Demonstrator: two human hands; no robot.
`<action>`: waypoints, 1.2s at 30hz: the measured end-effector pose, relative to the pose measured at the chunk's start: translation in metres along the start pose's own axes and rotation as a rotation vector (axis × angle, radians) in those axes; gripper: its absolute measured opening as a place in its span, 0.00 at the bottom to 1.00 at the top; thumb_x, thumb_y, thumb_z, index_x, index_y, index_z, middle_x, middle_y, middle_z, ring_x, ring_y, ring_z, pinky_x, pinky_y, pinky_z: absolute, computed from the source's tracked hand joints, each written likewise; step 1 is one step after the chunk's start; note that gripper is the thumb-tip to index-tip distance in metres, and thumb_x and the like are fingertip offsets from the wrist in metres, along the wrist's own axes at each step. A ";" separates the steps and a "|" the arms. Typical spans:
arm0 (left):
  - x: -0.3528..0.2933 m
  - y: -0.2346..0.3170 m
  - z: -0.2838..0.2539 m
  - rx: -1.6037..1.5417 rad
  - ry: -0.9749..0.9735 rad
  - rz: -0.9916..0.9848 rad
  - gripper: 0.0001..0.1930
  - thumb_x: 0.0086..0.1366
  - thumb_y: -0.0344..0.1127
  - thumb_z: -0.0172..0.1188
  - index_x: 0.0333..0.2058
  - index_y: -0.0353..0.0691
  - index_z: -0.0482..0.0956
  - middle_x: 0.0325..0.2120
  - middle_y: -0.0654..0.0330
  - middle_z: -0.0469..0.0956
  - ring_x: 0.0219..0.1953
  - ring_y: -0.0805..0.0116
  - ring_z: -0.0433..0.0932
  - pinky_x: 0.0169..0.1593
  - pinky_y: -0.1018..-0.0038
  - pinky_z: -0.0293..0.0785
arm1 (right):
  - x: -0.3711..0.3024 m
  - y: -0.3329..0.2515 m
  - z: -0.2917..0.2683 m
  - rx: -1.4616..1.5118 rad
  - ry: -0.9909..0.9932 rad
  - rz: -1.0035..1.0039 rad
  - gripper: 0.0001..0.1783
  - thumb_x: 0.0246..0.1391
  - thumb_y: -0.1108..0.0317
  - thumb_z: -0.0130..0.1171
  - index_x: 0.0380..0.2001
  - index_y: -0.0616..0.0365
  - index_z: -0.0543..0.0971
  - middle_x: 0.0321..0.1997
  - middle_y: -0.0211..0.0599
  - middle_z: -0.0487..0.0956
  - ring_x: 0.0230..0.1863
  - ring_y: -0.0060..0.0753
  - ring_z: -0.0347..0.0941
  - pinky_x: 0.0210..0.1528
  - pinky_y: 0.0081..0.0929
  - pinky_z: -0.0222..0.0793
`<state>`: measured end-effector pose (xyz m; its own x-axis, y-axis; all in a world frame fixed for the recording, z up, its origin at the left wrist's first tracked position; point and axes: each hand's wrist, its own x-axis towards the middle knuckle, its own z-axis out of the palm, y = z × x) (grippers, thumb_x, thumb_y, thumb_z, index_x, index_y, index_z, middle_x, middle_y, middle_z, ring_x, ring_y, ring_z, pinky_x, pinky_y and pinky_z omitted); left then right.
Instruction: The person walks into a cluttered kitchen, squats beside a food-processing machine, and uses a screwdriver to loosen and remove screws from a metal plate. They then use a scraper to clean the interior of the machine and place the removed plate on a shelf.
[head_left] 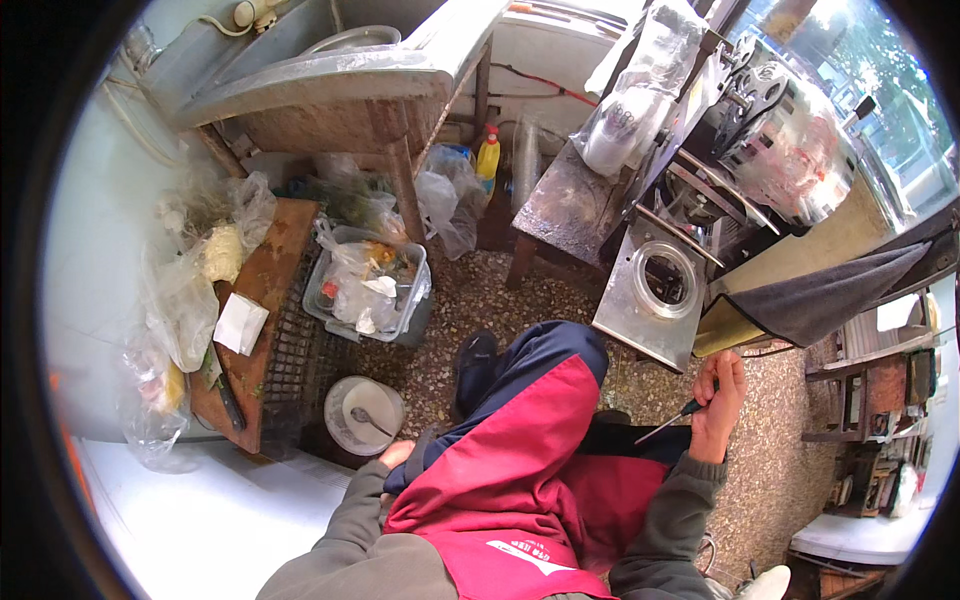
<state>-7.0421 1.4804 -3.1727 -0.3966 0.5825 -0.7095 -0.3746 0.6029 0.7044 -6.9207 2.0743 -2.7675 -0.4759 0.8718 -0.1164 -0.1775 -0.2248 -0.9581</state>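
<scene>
1. Screwdriver (690, 407) is gripped in the right hand (722, 400), its shaft slanted down-left, so basically pointed away from the metal plate (622, 302).
2. That plate is found up-left of the right hand, easily the nearer one.
3. Left hand (398, 453) is parked low near the bucket (332, 430); its grip honestly can't be told.

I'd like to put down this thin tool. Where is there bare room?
Bare: the dark bench, left of the plastic wrap; the floor between the tub and the metal plate; a small board patch between the paper and knife. Crowded: the board's left side, under bags, and below the sink, with more bags and a yellow bottle.
</scene>
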 end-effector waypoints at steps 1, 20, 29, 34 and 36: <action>0.009 0.040 -0.003 -0.091 0.004 -0.066 0.07 0.67 0.35 0.64 0.32 0.42 0.89 0.29 0.59 0.86 0.29 0.67 0.82 0.37 0.68 0.79 | 0.003 0.001 0.000 -0.018 -0.020 0.017 0.10 0.74 0.62 0.54 0.36 0.53 0.74 0.29 0.27 0.74 0.16 0.12 0.55 0.16 0.14 0.48; 0.484 0.917 0.000 -0.367 0.274 0.822 0.12 0.73 0.29 0.51 0.45 0.33 0.84 0.40 0.57 0.85 0.42 0.69 0.82 0.49 0.72 0.78 | 0.137 -0.011 0.020 -0.138 0.095 0.013 0.10 0.74 0.64 0.52 0.35 0.54 0.72 0.24 0.28 0.71 0.13 0.13 0.54 0.14 0.16 0.48; 0.531 0.954 0.025 -0.072 0.017 0.781 0.12 0.70 0.34 0.61 0.49 0.37 0.84 0.41 0.56 0.84 0.40 0.69 0.82 0.42 0.71 0.81 | 0.181 0.003 0.019 -0.184 0.137 0.025 0.08 0.70 0.68 0.58 0.36 0.58 0.72 0.24 0.31 0.71 0.14 0.15 0.57 0.14 0.18 0.51; 0.525 0.962 0.024 -0.014 -0.098 0.835 0.12 0.68 0.33 0.63 0.47 0.37 0.84 0.39 0.58 0.85 0.39 0.70 0.82 0.43 0.72 0.80 | 0.177 0.005 0.015 -0.196 0.109 -0.003 0.08 0.70 0.69 0.57 0.35 0.59 0.72 0.26 0.32 0.73 0.14 0.15 0.58 0.15 0.17 0.53; 0.529 0.963 0.021 0.000 -0.136 0.841 0.11 0.67 0.33 0.64 0.46 0.37 0.85 0.38 0.59 0.85 0.38 0.71 0.82 0.43 0.73 0.80 | 0.174 0.003 0.014 -0.211 0.119 0.000 0.08 0.70 0.69 0.58 0.35 0.59 0.72 0.26 0.32 0.73 0.14 0.15 0.58 0.15 0.17 0.54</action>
<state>-7.5957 2.3810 -2.8701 -0.4385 0.8972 0.0532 -0.0003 -0.0593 0.9982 -7.0163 2.2195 -2.7871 -0.3691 0.9196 -0.1346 0.0129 -0.1397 -0.9901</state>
